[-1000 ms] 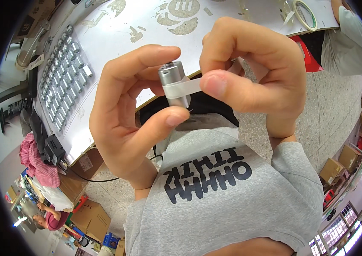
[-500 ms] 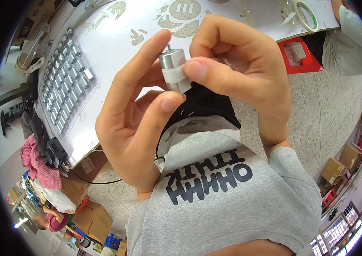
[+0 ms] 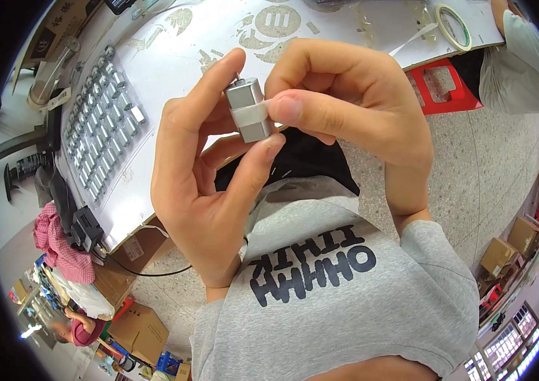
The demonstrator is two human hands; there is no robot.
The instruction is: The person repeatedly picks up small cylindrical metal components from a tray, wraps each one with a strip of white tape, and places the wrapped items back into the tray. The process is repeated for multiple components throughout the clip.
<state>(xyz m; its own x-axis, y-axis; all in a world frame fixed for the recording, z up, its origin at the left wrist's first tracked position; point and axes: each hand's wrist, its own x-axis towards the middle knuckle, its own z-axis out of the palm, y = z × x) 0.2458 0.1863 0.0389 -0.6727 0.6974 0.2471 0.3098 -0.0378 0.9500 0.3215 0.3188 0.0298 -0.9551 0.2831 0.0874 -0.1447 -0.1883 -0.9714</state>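
A small silver motor [image 3: 242, 94] with a thin shaft at its top stands slightly tilted between the fingers of my left hand [image 3: 196, 165]. The forefinger tip is up at the shaft, and the thumb presses near the bottom end. Around the motor's middle runs a band of whitish translucent tape [image 3: 249, 115]. My right hand [image 3: 358, 120] is closed, its thumb and bent forefinger pinching the tape at the motor's right side. Its other fingers curl behind and are partly hidden. A flat face of the motor is turned upward.
Rows of similar silver motors [image 3: 105, 120] lie on a clear sheet on the white table [image 3: 174, 57] at left. A tape roll [image 3: 453, 28] with a loose strip sits far right, above a red plastic stool [image 3: 437, 89]. Another person's arm [image 3: 517, 51] is beyond it.
The motor has turned between my fingers, from its rounded side to a flat face. Both hands have shifted slightly, and more of the loose strip by the tape roll shows.
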